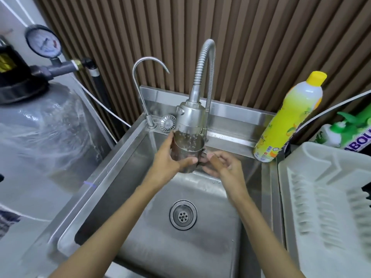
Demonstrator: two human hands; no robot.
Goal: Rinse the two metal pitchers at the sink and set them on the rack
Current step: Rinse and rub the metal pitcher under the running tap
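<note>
Pitcher [187, 152] under the spray head [189, 117], upright over the sink [210, 257], takes running water as droplets fall into its open mouth. The left hand [167, 159] wraps its wall from the nine o'clock side, thumb across the front; the right hand [220, 164], at three o'clock, curls its fingers loosely by the handle, though whether they actually pinch the handle cannot be told through the blur. Only this one pitcher is in view; the second is nowhere in the frame. The rack [325, 199], a pale plastic drainer at three o'clock beside the basin, holds nothing in the part that shows, so by the look of it neither pitcher has been set down yet. The task appears to be in its early stretch: the first rinse is under way, with emptying, the carry to the rack and the whole second pitcher left to do. A yellow soap bottle [289, 119] stands on the ledge at two o'clock, between tap and rack, near the path a carried pitcher would likely take. The drain [183, 215] lies open at six o'clock below the hands.
</note>
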